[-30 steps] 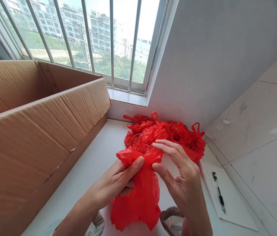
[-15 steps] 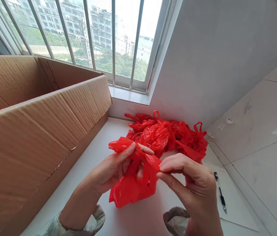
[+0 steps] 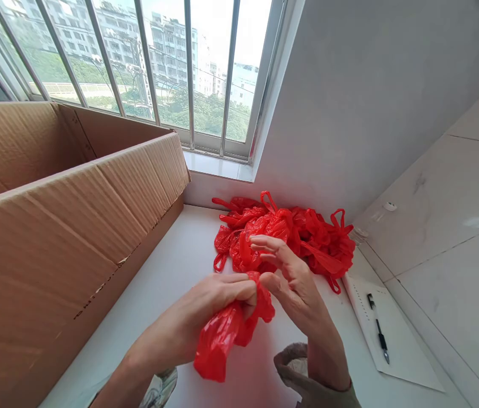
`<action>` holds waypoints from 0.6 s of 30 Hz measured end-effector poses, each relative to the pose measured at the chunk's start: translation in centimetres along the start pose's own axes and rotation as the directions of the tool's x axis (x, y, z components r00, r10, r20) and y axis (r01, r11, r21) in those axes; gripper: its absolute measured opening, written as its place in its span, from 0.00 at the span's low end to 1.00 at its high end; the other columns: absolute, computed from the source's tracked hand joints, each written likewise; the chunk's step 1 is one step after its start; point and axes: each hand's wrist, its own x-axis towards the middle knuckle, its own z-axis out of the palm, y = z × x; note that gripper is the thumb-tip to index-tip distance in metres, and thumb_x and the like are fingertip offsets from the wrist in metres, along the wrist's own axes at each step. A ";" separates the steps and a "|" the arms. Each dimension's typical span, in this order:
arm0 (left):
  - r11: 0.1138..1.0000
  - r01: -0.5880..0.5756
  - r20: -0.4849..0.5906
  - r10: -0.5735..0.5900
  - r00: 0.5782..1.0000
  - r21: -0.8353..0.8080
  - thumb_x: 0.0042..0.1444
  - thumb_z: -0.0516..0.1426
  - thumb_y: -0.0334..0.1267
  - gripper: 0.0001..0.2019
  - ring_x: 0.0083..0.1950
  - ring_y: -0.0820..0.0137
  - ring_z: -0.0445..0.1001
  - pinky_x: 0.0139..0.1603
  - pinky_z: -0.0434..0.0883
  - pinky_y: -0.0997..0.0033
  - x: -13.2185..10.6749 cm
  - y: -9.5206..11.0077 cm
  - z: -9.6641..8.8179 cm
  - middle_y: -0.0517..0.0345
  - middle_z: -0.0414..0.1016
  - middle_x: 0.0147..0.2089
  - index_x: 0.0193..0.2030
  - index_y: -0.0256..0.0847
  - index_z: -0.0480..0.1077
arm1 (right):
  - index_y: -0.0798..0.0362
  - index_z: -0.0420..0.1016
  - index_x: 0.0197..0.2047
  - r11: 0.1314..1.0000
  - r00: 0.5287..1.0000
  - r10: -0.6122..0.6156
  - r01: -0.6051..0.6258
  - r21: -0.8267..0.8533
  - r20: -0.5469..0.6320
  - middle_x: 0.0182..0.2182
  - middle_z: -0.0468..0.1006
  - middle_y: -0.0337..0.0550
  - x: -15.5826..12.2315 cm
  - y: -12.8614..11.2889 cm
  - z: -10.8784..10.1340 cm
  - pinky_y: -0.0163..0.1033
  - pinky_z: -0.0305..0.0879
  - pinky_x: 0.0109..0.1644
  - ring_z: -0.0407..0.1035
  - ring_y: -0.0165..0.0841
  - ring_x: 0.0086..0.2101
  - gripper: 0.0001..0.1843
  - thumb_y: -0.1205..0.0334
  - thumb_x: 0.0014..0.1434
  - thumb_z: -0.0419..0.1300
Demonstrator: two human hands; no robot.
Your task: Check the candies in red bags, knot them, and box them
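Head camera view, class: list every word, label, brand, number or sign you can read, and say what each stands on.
No text can be read.
Cardboard box: dark print along the lower fold, too small and blurred to read.
Notebook, pen, red bags: none readable.

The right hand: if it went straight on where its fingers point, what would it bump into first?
Probably the pile of red plastic bags, which shows just beyond the right hand, though this single view leaves the depth unclear.

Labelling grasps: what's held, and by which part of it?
Left hand grips a red plastic bag by a crumpled section; exactly which can't be told. Right hand is open, gripping nothing.
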 end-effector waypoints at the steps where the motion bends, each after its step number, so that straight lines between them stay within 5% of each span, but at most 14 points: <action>1: 0.994 -0.005 0.017 0.003 1.000 0.113 0.61 0.47 0.30 0.08 0.32 0.72 0.62 0.33 0.59 0.73 0.0 0.0 0.1 0.60 0.68 0.33 0.30 0.42 0.56 | 0.48 0.70 0.59 0.998 0.995 0.044 -0.048 0.039 0.085 0.51 0.78 0.46 0.2 0.2 0.2 0.39 0.72 0.51 0.73 0.36 0.49 0.23 0.45 0.67 0.55; 3: 0.927 -0.021 0.004 0.021 1.000 0.374 0.60 0.46 0.25 0.10 0.29 0.73 0.58 0.29 0.55 0.73 0.1 -0.2 0.3 0.61 0.66 0.32 0.29 0.41 0.56 | 0.49 0.71 0.60 0.990 0.975 0.117 -0.129 0.052 0.189 0.42 0.81 0.43 0.3 0.3 0.5 0.37 0.72 0.46 0.76 0.33 0.42 0.25 0.45 0.71 0.46; 7: 0.709 -0.046 -0.178 0.239 0.955 0.704 0.67 0.43 0.27 0.15 0.29 0.72 0.55 0.30 0.56 0.70 0.6 -1.3 0.7 0.59 0.66 0.31 0.29 0.40 0.59 | 0.49 0.73 0.57 0.981 0.971 0.196 -0.196 -0.012 0.137 0.33 0.79 0.38 0.1 0.6 0.4 0.36 0.71 0.44 0.74 0.31 0.37 0.20 0.52 0.71 0.48; 11: 0.773 -0.003 -0.334 0.277 0.901 0.634 0.69 0.42 0.28 0.15 0.31 0.74 0.62 0.32 0.61 0.73 0.8 -2.2 1.1 0.57 0.71 0.42 0.31 0.40 0.60 | 0.46 0.65 0.65 0.973 0.942 0.189 -0.218 0.078 0.277 0.41 0.79 0.39 0.0 0.9 0.4 0.31 0.69 0.32 0.72 0.27 0.31 0.24 0.62 0.66 0.55; 13: 0.779 -0.017 -0.360 0.309 0.880 0.627 0.67 0.43 0.26 0.13 0.31 0.75 0.61 0.30 0.60 0.74 0.7 -2.3 0.9 0.56 0.69 0.45 0.31 0.41 0.57 | 0.48 0.71 0.60 0.985 0.953 0.142 -0.163 0.057 0.269 0.40 0.80 0.38 0.0 0.8 0.3 0.30 0.68 0.31 0.72 0.27 0.31 0.21 0.67 0.64 0.56; 15: 0.803 -0.022 -0.335 0.273 0.902 0.595 0.66 0.43 0.26 0.12 0.32 0.75 0.60 0.31 0.60 0.74 0.4 -2.1 0.2 0.56 0.65 0.45 0.32 0.41 0.56 | 0.49 0.78 0.50 0.997 0.980 0.078 -0.073 -0.036 0.182 0.38 0.81 0.38 -0.1 0.5 0.1 0.32 0.71 0.39 0.75 0.29 0.36 0.15 0.69 0.64 0.56; 18: 0.910 0.025 -0.183 0.057 0.981 0.414 0.63 0.45 0.26 0.08 0.33 0.73 0.62 0.35 0.64 0.75 -0.1 -1.5 -1.2 0.57 0.64 0.43 0.34 0.43 0.56 | 0.48 0.81 0.48 0.986 0.993 0.012 0.008 -0.166 0.121 0.41 0.83 0.39 -0.5 -0.2 -0.7 0.34 0.73 0.46 0.77 0.30 0.41 0.13 0.67 0.66 0.57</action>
